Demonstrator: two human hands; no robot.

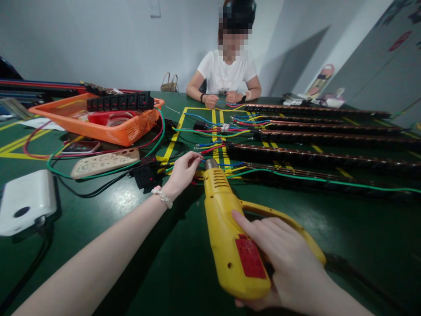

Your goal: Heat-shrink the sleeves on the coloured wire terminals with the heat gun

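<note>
My right hand [283,250] is wrapped round a yellow heat gun [226,219] with a red label. Its metal nozzle points away from me and sits just right of my left fingertips. My left hand [184,171] is closed in a pinch on the end of a blue wire [233,165], which runs right past the nozzle to a long black strip [296,173]. The fingers hide the wire's tip. Just beyond lie red, yellow and blue wires [210,147] with metal terminals, coming from another black strip [315,157].
Several similar strips lie at the right. On the left are an orange basket [125,134] with black sockets, a phone [81,147], a patterned beige case [105,163], a white device [28,202] and looped cables. A person [226,72] sits across the green table, hands on wires.
</note>
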